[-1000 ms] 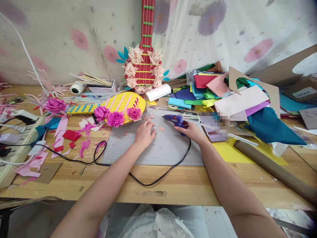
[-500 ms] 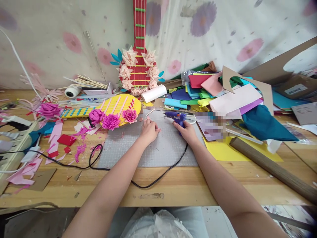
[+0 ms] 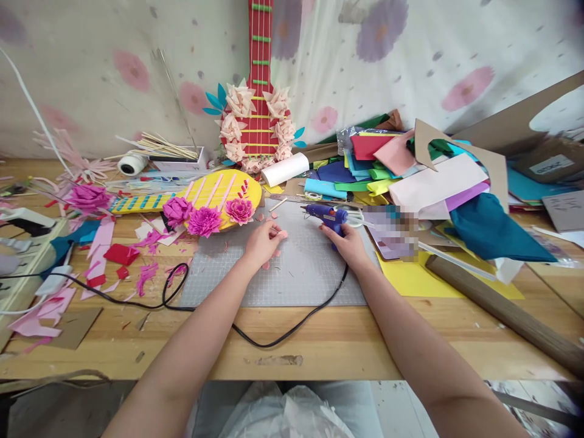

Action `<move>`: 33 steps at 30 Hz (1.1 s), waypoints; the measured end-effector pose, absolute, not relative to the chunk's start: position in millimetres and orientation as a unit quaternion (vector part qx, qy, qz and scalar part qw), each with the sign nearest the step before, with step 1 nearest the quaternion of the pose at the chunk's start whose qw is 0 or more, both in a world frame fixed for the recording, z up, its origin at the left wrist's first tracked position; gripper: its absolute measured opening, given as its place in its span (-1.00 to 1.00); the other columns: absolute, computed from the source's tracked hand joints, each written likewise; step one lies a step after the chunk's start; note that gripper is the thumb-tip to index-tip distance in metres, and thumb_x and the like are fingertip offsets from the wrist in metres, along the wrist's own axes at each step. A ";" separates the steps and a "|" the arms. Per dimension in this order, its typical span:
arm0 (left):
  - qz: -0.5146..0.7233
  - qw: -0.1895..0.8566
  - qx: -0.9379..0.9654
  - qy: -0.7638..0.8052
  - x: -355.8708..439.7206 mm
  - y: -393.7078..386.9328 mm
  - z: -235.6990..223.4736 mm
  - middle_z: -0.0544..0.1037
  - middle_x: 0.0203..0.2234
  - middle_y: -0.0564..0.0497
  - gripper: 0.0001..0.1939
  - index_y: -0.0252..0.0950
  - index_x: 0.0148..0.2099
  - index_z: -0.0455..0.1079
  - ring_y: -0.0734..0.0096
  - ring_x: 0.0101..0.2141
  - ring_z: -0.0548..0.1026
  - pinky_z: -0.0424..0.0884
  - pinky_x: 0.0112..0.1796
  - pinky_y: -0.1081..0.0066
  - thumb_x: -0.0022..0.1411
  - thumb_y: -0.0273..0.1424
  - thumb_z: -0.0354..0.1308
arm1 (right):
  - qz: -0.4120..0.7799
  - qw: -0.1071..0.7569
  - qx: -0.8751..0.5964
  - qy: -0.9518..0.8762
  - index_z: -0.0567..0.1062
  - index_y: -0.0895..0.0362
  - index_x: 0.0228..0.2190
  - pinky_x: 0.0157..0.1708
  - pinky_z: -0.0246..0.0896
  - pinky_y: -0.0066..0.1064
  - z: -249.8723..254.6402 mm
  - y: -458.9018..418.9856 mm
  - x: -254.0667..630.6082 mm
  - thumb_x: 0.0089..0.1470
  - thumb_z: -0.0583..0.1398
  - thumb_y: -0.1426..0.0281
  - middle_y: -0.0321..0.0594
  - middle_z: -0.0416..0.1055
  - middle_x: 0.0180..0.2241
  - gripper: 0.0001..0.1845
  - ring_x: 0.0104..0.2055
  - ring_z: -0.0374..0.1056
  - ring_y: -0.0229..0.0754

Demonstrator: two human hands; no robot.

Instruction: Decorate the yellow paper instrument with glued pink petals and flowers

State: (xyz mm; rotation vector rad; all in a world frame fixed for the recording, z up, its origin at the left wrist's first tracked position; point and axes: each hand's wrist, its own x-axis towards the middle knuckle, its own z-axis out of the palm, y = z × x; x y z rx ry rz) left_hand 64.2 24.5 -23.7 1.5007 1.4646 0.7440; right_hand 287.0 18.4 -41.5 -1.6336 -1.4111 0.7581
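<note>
My right hand (image 3: pixel 350 246) is wrapped round the handle of a blue hot glue gun (image 3: pixel 326 214), whose nozzle points left over the grey cutting mat (image 3: pixel 310 280). A black cord (image 3: pixel 314 313) runs from its handle. Above the mat's middle, my left hand (image 3: pixel 262 244) pinches a small pink paper piece (image 3: pixel 282 235) between its fingertips. More small pink pieces (image 3: pixel 266 265) lie by that hand, partly hidden beneath it. Just left of the mat's top is a yellow guitar-shaped craft (image 3: pixel 214 188) with magenta paper flowers (image 3: pixel 204 221).
A red paper guitar (image 3: pixel 260 131) with pale flowers stands against the curtain. Coloured paper (image 3: pixel 371 146) is heaped at the back right, with a brown tube (image 3: pixel 497 310) in front. Pink scraps (image 3: pixel 146 278) and a power strip (image 3: pixel 31 280) lie on the left.
My left hand has drawn slightly left and toward me, and a pink paper piece now shows at its fingertips. The right hand remains on the glue gun; the view has shifted slightly.
</note>
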 end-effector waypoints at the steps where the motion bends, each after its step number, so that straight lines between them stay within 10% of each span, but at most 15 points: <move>1: 0.308 0.456 0.593 0.588 62.1 23.9 -25.6 0.49 -0.37 0.04 -0.75 -0.26 -0.28 0.26 0.59 -0.70 0.40 0.15 -0.75 0.60 0.10 -0.20 0.12 | 0.309 0.416 -0.647 -0.559 0.49 0.19 -0.35 -0.37 0.14 -0.39 -41.0 18.1 286.7 -0.13 0.18 0.03 -0.21 0.45 -0.41 -0.53 -0.39 0.28 -0.18; 33: 0.292 0.247 0.669 0.637 40.2 22.8 -29.4 0.49 -0.26 -0.04 -0.72 -0.23 -0.27 0.49 0.47 -0.44 0.44 0.26 -0.48 0.48 0.15 -0.21 0.03 | 0.393 0.442 -0.602 -0.536 0.45 0.17 -0.35 -0.48 0.14 -0.39 -29.1 18.9 266.7 -0.18 0.20 0.03 -0.17 0.46 -0.39 -0.53 -0.48 0.26 -0.25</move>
